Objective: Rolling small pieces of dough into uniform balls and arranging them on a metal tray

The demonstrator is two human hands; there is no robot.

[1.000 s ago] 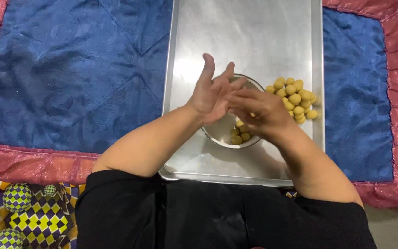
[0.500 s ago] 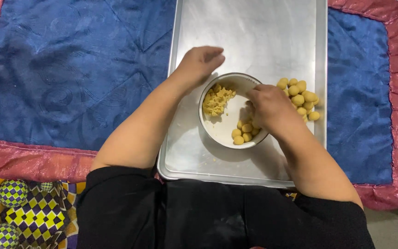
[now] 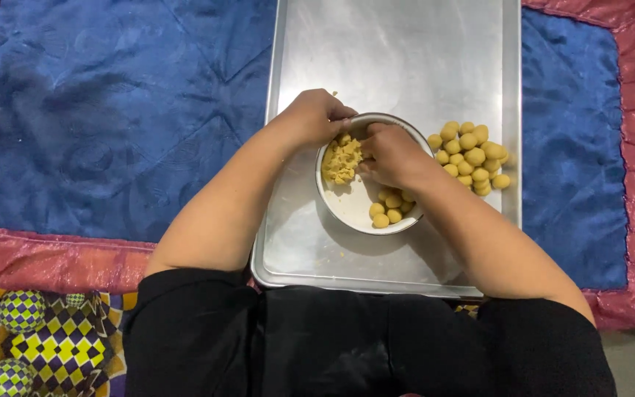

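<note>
Both hands are now brought down into the white bowl [image 3: 365, 192] at the tray's [image 3: 391, 51] near right — the left hand [image 3: 316, 116] curled at the rim, the right hand [image 3: 389, 153] pinching the yellow dough [image 3: 341, 158]; rolled balls [image 3: 472, 156] are heaped at the tray's right edge.

A lump of crumbly yellow dough [image 3: 342, 160] is sitting against the left wall of the round white bowl [image 3: 353, 207] in front of me. A few small rolled yellow balls [image 3: 389, 208] are lying at the bowl's near right side. The bowl is resting upright on the metal tray [image 3: 391, 51].
</note>
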